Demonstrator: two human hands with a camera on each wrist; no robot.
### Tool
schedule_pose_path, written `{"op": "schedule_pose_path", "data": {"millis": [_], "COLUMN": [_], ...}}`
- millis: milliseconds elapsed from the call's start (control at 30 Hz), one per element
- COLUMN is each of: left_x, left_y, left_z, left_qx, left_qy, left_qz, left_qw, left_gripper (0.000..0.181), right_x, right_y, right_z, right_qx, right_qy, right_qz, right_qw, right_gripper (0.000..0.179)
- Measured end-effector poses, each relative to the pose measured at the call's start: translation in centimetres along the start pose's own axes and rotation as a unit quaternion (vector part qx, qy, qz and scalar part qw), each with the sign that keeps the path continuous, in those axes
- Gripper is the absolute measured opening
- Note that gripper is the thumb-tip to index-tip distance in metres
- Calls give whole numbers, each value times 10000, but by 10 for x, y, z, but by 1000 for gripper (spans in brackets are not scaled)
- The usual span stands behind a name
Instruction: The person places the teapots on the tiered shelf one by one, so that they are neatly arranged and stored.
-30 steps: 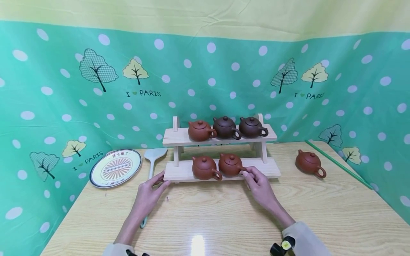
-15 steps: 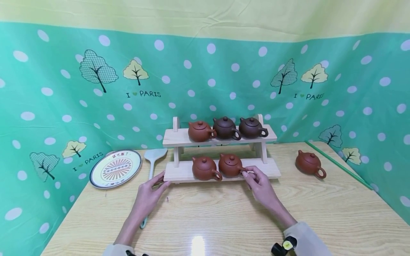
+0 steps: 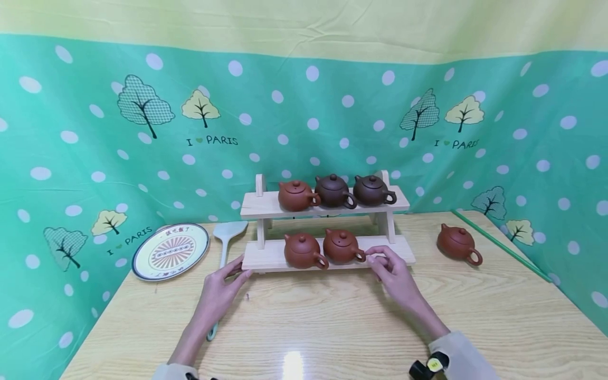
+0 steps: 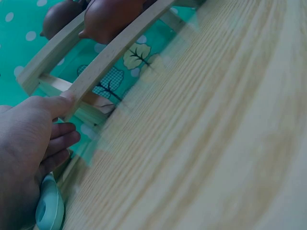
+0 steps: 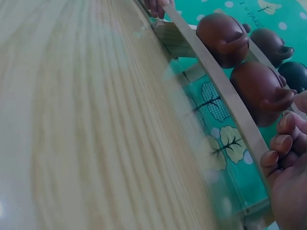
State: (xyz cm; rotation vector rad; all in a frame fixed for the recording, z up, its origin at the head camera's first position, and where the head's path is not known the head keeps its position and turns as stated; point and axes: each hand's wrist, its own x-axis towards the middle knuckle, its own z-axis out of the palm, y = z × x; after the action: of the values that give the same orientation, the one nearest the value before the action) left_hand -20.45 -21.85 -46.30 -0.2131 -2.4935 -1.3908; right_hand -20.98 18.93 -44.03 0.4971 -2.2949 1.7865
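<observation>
A two-tier wooden display rack point(image 3: 266, 255) stands at the back of the table. My left hand point(image 3: 220, 285) holds its lower left corner, thumb at the front edge; the left wrist view shows the other fingers beside the board's end. On the lower board sit two red-brown teapots, one on the left point(image 3: 302, 251) and one to its right point(image 3: 341, 246). My right hand point(image 3: 391, 272) is just right of the second teapot's handle, fingers loosely bent with nothing held. Up top are a red-brown teapot point(image 3: 295, 196) and two dark brown teapots, middle point(image 3: 332, 190) and right point(image 3: 370, 190).
Another red-brown teapot point(image 3: 457, 243) rests on the table at right, near a green stick point(image 3: 501, 245). At left lie a patterned plate point(image 3: 172, 252) and a pale spatula point(image 3: 230, 229), its handle partly behind my left hand. A dotted cloth point(image 3: 313, 105) hangs behind.
My right hand has let go of the right lower teapot's handle and drawn slightly to the right. The left hand stays on the rack, and the teapots have kept their places.
</observation>
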Motion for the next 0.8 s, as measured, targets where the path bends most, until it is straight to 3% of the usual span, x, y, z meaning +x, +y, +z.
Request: {"op": "schedule_pose_path", "data": {"millis": [333, 800], "left_x": [1, 1], "left_y": [0, 0], "left_z": [0, 0], "left_qx": [-19, 77], "left_qy": [10, -10], "left_qz": [-8, -56], "left_qw": [10000, 10000], "left_gripper": [52, 53], "right_x": [-4, -18], "right_y": [3, 6], "right_z": [-20, -59], "right_qx": [-161, -641], "right_qy": [168, 670], "right_qz": [-27, 381], "right_qw": [9997, 9950], "right_gripper": [16, 21]}}
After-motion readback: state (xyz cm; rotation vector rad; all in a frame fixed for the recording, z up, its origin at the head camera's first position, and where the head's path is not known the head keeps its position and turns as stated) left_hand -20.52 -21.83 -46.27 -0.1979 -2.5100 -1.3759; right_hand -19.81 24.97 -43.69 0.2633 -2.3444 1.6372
